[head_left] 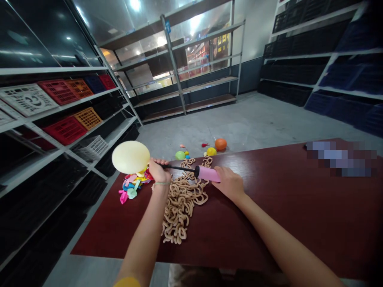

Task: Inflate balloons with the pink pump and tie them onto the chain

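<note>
Over the left edge of the desk point(269, 223), a yellow balloon point(131, 156) is pinched at its neck against the pump point(208, 173) by the left hand point(158, 170); the pink barrel is gripped by the right hand point(229, 183). Light, thin and easily burst, it is judged best held at the neck.

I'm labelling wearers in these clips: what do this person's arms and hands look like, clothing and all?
Both arms are bare, and the left hand and right hand are ungloved. A thin green band circles the left wrist. A bit of yellow sleeve shows at the top of the left arm. No sleeve, ring or watch shows on the right arm.
</note>
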`<state>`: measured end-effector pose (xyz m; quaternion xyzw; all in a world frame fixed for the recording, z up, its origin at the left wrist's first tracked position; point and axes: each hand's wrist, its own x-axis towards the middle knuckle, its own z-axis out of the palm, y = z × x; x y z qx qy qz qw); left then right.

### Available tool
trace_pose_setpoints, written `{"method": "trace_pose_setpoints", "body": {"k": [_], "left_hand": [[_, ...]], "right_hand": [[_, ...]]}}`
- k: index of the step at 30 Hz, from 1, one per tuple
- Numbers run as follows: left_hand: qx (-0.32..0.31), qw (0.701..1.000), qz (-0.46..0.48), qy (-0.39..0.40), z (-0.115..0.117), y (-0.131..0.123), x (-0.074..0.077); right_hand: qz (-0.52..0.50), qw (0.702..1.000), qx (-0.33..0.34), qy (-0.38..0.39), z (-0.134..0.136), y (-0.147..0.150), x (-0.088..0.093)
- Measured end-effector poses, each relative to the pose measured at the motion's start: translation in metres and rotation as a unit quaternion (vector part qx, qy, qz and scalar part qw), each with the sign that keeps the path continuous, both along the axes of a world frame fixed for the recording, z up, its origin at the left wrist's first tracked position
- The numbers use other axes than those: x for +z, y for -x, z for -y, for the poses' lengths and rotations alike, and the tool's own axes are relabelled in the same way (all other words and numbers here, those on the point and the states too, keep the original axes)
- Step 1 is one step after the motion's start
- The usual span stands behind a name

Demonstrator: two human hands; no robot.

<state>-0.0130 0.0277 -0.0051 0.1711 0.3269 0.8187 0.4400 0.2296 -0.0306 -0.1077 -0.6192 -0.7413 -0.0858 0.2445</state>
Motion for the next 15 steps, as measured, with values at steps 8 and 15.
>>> {"method": "trace_pose_setpoints", "body": {"k": [8, 15], "left_hand": [[-0.041, 0.999, -0.015, 0.017, 0.025, -0.091, -0.032], [-0.037, 0.998, -0.028, 0.036, 0.016, 0.004, -0.008]], "right_hand": [[0.011, 1.0, -0.002, 0.003, 0.006, -0.002, 0.002], [0.043, 0.998, 0.05, 0.008, 0.006, 0.003, -0.001]]}}
